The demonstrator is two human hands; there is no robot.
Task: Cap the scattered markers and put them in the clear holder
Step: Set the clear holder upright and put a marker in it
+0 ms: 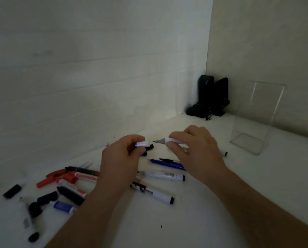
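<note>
Marker (pixel 169 140) pinched by right hand (pixel 194 145), cap (pixel 142 143) in left hand (pixel 122 158) grip, labels unreadable

Dim, greenish light is filling the whole frame, with a faint brighter patch glowing on the surface (pixel 169 120) near the corner. The markers at lower left (pixel 31 210) are smearing with blur, and the wide lens is bending the wall lines.

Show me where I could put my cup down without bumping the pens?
Bare patches: the near table between the two forearms, and the right side in front of the clear holder. Crowded: the left, with red pens and black caps, and the middle below the left hand and right hand.
</note>
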